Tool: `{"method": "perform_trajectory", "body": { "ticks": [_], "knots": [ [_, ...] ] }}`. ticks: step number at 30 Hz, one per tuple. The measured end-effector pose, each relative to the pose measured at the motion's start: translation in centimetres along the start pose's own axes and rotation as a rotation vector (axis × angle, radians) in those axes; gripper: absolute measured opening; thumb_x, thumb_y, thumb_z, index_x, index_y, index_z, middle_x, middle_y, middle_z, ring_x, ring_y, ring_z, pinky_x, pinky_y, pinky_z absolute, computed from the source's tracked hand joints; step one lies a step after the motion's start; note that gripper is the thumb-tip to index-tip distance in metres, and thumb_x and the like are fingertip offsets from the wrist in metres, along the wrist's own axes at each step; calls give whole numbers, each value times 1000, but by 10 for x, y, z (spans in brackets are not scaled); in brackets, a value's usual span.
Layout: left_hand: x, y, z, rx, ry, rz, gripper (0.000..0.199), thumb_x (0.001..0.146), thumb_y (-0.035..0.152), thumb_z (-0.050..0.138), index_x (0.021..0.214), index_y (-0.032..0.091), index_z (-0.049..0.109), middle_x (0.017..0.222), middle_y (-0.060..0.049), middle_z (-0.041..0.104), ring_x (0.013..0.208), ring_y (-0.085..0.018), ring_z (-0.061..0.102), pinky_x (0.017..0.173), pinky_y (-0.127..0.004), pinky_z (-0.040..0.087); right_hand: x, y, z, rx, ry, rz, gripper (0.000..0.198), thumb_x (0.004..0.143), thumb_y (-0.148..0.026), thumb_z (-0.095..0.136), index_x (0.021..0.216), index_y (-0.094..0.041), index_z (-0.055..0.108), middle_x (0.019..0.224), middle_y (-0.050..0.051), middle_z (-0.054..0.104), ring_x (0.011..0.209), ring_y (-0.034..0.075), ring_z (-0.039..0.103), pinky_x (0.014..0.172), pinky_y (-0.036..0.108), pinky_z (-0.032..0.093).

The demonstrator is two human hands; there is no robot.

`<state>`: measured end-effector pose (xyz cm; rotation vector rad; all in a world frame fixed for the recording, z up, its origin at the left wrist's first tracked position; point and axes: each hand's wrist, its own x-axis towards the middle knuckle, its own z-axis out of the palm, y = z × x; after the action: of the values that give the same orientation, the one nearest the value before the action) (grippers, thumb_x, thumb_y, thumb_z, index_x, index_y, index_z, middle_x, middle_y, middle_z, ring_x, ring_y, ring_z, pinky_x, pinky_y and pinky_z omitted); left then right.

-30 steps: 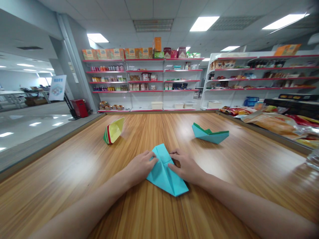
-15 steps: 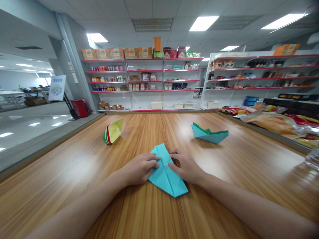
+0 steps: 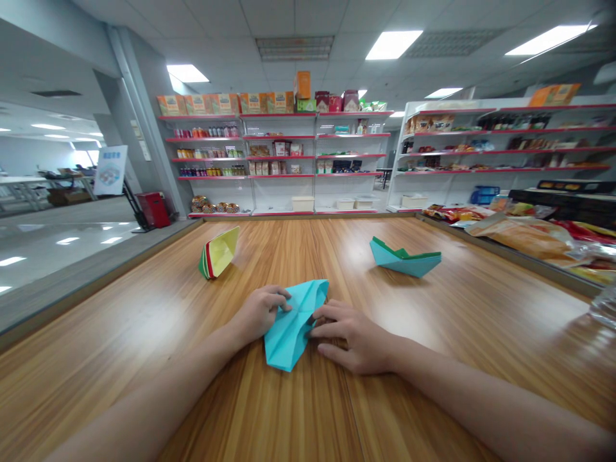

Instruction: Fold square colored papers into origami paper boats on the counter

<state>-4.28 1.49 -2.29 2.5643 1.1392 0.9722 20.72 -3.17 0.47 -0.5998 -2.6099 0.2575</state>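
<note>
A light-blue folded sheet of paper (image 3: 296, 314) with crossing creases lies aslant on the wooden table in front of me. My left hand (image 3: 264, 312) grips its left edge, two fingers on top and the thumb hidden. My right hand (image 3: 353, 337) is at the right edge, fingertips against the paper, with fingers and thumb apart. Farther off on the right sits a blue and green paper boat (image 3: 407, 258). On the left a yellow, red and green folded paper boat (image 3: 219, 253) rests tilted on its side.
The wooden table (image 3: 308, 247) has a raised dark rim. Snack packets (image 3: 529, 237) lie beyond its right edge, and a clear plastic item (image 3: 604, 307) is at the far right. Stocked shelves (image 3: 279, 154) stand behind the table.
The blue paper has turned clockwise, its near end swinging from right to left. My left hand has shifted left, and my right hand has come slightly nearer, its thumb now off the paper.
</note>
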Motion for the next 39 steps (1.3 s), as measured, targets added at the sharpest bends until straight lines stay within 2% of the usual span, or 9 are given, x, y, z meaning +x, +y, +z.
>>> {"method": "perform_trajectory", "body": {
  "ticks": [8, 12, 15, 20, 22, 24, 27, 34, 39],
  "knots": [
    [-1, -1, -3, -47, -10, 13, 21, 82, 12, 53, 78, 19, 73, 102, -6, 69, 93, -18, 66, 86, -31, 51, 0, -6, -1, -29, 22, -14, 33, 87, -27, 53, 119, -21, 60, 124, 10, 57, 116, 23, 50, 101, 43, 35],
    [0, 10, -10, -94, -112, 98, 19, 84, 17, 54, 87, 20, 73, 107, -7, 68, 100, -19, 64, 89, -31, 49, 1, -4, -1, -30, 57, 23, 41, 90, -30, 50, 131, -23, 51, 137, 10, 48, 126, 24, 44, 104, 45, 34],
    [2, 20, -12, -191, -197, 140, 19, 86, 23, 56, 97, 18, 71, 103, -8, 69, 102, -20, 63, 90, -29, 49, 1, -4, -2, -28, -34, 38, 43, 91, -33, 49, 133, -23, 49, 142, 10, 43, 130, 25, 40, 107, 45, 31],
    [0, 22, -8, -256, -116, -5, 21, 88, 26, 53, 94, 16, 70, 102, -8, 70, 102, -21, 64, 90, -32, 49, 3, -9, -6, 32, -146, 66, 46, 92, -36, 47, 137, -22, 44, 144, 11, 40, 134, 24, 34, 110, 46, 25],
    [0, 19, -8, -232, -56, -90, 24, 90, 25, 49, 100, 16, 68, 101, -7, 71, 97, -20, 65, 88, -33, 50, 3, -10, -7, 31, -175, 74, 48, 93, -36, 46, 139, -22, 41, 145, 11, 39, 135, 24, 33, 110, 47, 24],
    [0, 18, -9, -231, -60, -92, 27, 90, 26, 49, 109, 17, 66, 108, -7, 69, 101, -20, 64, 91, -34, 49, 3, -11, -8, 18, -199, 76, 49, 94, -37, 44, 140, -23, 38, 146, 10, 37, 137, 24, 30, 110, 49, 23],
    [1, 17, -11, -282, -134, -20, 29, 90, 26, 50, 112, 19, 66, 122, -7, 63, 114, -20, 57, 99, -35, 44, 3, -13, -8, 8, -201, 57, 50, 93, -39, 45, 140, -22, 38, 146, 10, 37, 137, 26, 29, 110, 50, 21],
    [2, 11, -20, -492, -288, -14, 29, 89, 30, 50, 108, 21, 69, 126, -8, 61, 121, -24, 52, 104, -42, 38, 4, -23, -9, -7, -161, 30, 47, 93, -39, 46, 136, -21, 43, 135, 12, 51, 131, 25, 39, 108, 47, 22],
    [3, 13, -30, -454, -390, 68, 36, 89, 30, 51, 123, 23, 60, 137, -8, 51, 129, -27, 43, 108, -48, 30, 3, -20, -7, -9, -164, 36, 45, 94, -37, 44, 137, -23, 43, 137, 11, 49, 132, 25, 38, 109, 48, 20]
  ]
}}
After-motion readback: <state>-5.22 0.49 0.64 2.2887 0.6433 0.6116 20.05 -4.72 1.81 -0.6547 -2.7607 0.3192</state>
